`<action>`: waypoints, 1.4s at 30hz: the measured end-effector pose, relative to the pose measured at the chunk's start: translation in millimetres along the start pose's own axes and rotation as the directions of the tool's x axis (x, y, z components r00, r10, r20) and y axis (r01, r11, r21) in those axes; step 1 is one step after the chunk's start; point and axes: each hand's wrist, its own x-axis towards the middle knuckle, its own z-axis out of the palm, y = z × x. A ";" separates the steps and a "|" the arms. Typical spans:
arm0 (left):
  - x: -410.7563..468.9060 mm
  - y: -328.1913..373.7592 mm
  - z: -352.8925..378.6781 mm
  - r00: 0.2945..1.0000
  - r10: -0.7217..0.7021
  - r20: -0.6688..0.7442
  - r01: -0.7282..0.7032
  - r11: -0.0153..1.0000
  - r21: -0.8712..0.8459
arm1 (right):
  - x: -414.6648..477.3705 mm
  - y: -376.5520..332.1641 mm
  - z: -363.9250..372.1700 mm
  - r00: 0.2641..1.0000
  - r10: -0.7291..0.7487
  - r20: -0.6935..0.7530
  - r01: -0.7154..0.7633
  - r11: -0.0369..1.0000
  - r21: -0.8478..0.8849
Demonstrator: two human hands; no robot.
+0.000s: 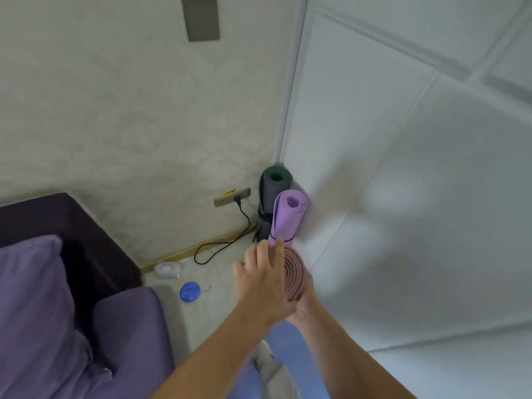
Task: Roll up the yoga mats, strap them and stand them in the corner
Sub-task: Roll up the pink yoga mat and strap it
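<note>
We steady the pink mat (294,279) just before the purple mat (288,218) and dark mat (273,194), both upright in the corner. Our left hand (259,279) lies straight-fingered against its top, and our right hand (305,298) curls round it from beneath (fingertips hidden). We should lower it plumb onto the tiled floor (224,267), snug to the white wall panel (403,197) and clear of the black cable (227,243).

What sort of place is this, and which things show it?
Probably a living room at home: a purple sofa with a cushion, a wall socket with a cable plugged in, and a dark mat and a purple mat standing rolled in the corner.
</note>
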 end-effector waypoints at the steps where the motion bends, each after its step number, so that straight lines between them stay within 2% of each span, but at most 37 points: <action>1: 32.8 -6.2 14.5 0.999 -0.030 0.012 0.030 1.000 0.009 | 35.9 -8.5 -2.7 0.999 0.050 -0.014 -0.050 0.999 -0.010; 5: 149.4 -42.9 73.2 0.990 -0.140 0.023 0.140 0.990 0.001 | 179.6 -26.1 -17.5 0.976 0.196 -0.093 -0.201 0.979 -0.046; 9: 246.9 -82.3 133.4 0.985 -0.163 0.056 0.163 0.987 0.006 | 307.4 -25.1 -36.0 0.954 0.274 -0.122 -0.280 0.960 -0.026; 12: 306.7 -104.6 165.0 0.982 -0.164 0.097 0.161 0.986 0.036 | 384.1 -25.8 -46.6 0.947 0.273 -0.167 -0.288 0.955 -0.072; 17: 387.9 -130.1 209.8 0.987 -0.156 0.039 0.157 0.987 -0.024 | 470.1 -32.2 -61.0 0.926 0.247 -0.285 -0.307 0.932 -0.190; 19: 410.3 -139.8 226.7 0.991 -0.125 0.056 0.131 0.986 -0.106 | 491.8 -38.9 -68.4 0.922 0.213 -0.322 -0.283 0.941 -0.188; 23: 441.7 -163.1 249.8 0.981 -0.007 0.195 0.069 0.948 -0.310 | 517.7 -46.2 -79.4 0.906 0.179 -0.384 -0.268 0.944 -0.193; 24: 448.3 -168.9 252.8 0.983 -0.020 0.180 0.089 0.921 -0.380 | 521.2 -47.0 -79.5 0.904 0.167 -0.394 -0.266 0.941 -0.211; 26: 459.9 -177.0 249.7 0.968 -0.175 0.178 0.247 0.775 -0.582 | 526.0 -46.4 -75.1 0.902 0.173 -0.396 -0.279 0.933 -0.228; 27: 464.3 -181.7 248.8 0.942 -0.262 0.210 0.336 0.709 -0.621 | 527.1 -44.3 -71.6 0.900 0.187 -0.393 -0.296 0.925 -0.237; 28: 467.9 -185.9 248.7 0.910 -0.337 0.244 0.414 0.690 -0.594 | 526.7 -42.6 -67.2 0.899 0.201 -0.389 -0.313 0.916 -0.251; 30: 470.4 -195.0 251.0 0.849 -0.450 0.278 0.529 0.718 -0.453 | 528.2 -39.4 -60.3 0.901 0.208 -0.381 -0.331 0.897 -0.293; 32: 472.0 -201.0 248.5 0.830 -0.499 0.251 0.557 0.720 -0.414 | 530.9 -38.7 -51.2 0.905 0.196 -0.377 -0.326 0.889 -0.322; 35: 483.4 -210.6 239.5 0.822 -0.536 0.189 0.554 0.679 -0.482 | 540.2 -43.6 -37.4 0.926 0.169 -0.339 -0.290 0.891 -0.350; 38: 488.8 -214.1 242.1 0.811 -0.550 0.199 0.559 0.629 -0.540 | 549.2 -45.3 -33.4 0.933 0.156 -0.324 -0.276 0.889 -0.365; 42: 479.3 -215.3 257.9 0.787 -0.550 0.280 0.548 0.415 -0.726 | 548.6 -47.2 -36.1 0.934 0.128 -0.334 -0.265 0.875 -0.405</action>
